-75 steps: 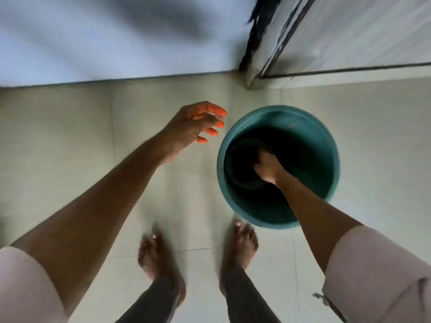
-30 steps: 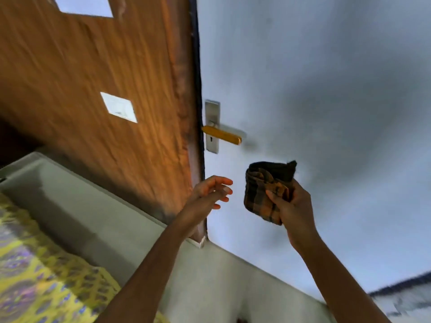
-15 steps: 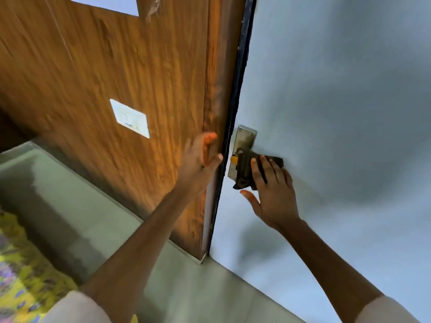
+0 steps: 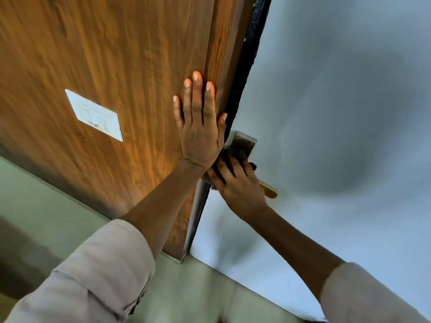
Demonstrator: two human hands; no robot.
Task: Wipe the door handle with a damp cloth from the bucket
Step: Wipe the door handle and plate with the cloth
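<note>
My right hand (image 4: 238,187) presses a dark checked cloth (image 4: 235,154) against the door handle, gripping it around the lever. Only the brass tip of the lever (image 4: 270,191) shows past my hand, and the top of the metal backplate (image 4: 243,142) shows above the cloth. My left hand (image 4: 198,127) lies flat with fingers spread on the wooden door (image 4: 105,66), next to its dark edge. The bucket is out of view.
A white rectangular label (image 4: 94,115) is stuck on the wooden door. A pale blue-grey wall (image 4: 338,101) fills the right side. Light floor tiles (image 4: 191,294) run along the bottom, with a grey step or ledge (image 4: 35,201) at the left.
My left hand went from the door's edge to flat on its wooden face. My right hand slid the cloth toward the backplate, baring the lever's tip. The view moved closer.
</note>
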